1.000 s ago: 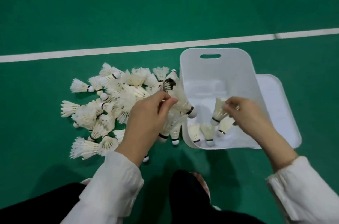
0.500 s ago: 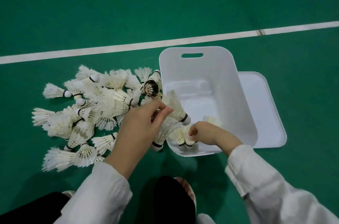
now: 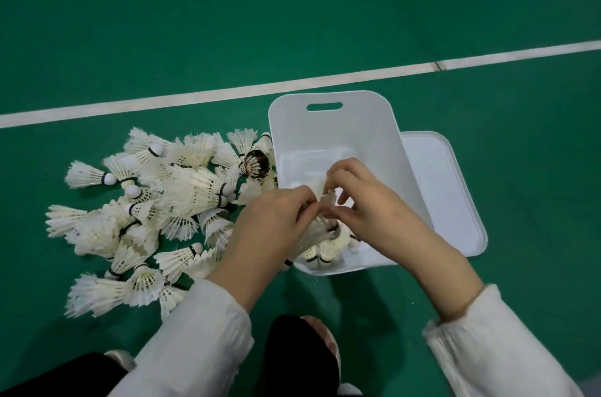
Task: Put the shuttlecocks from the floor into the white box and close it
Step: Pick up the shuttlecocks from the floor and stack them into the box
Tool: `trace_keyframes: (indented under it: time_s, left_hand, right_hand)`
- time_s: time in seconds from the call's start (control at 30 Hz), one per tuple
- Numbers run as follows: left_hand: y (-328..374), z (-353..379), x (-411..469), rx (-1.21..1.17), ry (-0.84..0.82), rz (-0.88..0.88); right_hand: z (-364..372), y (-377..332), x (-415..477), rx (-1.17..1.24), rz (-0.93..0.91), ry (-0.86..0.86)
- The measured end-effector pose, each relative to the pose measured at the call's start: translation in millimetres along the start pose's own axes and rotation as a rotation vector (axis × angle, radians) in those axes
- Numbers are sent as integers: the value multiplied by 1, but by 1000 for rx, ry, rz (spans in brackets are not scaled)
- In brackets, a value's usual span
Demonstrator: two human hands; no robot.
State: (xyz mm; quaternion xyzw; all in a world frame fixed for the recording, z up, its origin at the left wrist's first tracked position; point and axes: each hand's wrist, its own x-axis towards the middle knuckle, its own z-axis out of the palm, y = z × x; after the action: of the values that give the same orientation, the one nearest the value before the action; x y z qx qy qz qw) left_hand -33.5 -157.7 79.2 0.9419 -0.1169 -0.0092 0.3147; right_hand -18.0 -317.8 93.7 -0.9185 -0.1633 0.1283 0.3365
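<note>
A: Where are the shuttlecocks?

B: Most are in a big pile of shuttlecocks (image 3: pixel 169 198) on the green floor (image 3: pixel 325 22), just left of the white box (image 3: pixel 357 123). They lie on their sides, all mixed up, and some are on top of others.

A: What do they look like?

B: Each has white feathers that spread out like a little skirt, a thin dark band and a round white tip. One dark shuttlecock (image 3: pixel 257 164) has brown feathers. It lies at the edge of the pile, right by the box wall.

A: Are any inside the box?

B: Yes. A few shuttlecocks (image 3: pixel 325 255) lie at the near end of the box.

A: What are the hands doing?

B: They meet over the near left part of the box. The left hand (image 3: pixel 273 224) has its fingers curled and grips a bunch of shuttlecocks (image 3: pixel 317 231). The feathers poke out under it. I cannot tell how many there are. The right hand (image 3: pixel 367 205) pinches the feather ends of that bunch with its thumb and bent fingers.

A: And the box?

B: It is white plastic with round corners, and it is open. There is a slot to hold in the far wall. Its lid (image 3: pixel 439 188) lies flat on the floor at the right side of the box. I cannot tell if the box sits on it. A white line (image 3: pixel 227 92) runs across the floor behind them.
</note>
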Motion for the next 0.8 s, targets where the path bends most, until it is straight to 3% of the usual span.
trace_keyframes:
  time_s: [0.1, 0.23, 0.47, 0.63, 0.8]
  left_hand:
    - [7, -6, 1, -110, -6, -41]
    - [0, -20, -6, -284, 66, -123]
    - [-20, -5, -23, -214, 2, -67]
    - [-28, 4, -27, -133, 28, -10]
    - [-30, 4, -25, -123, 10, -8]
  right_hand:
    - [-13, 4, -5, -161, 70, 55]
    - [-25, 29, -11, -302, 293, 166]
    - [26, 84, 0, -499, 543, -186]
    - [58, 101, 15, -577, 511, -319]
    - [72, 112, 21, -507, 510, -416]
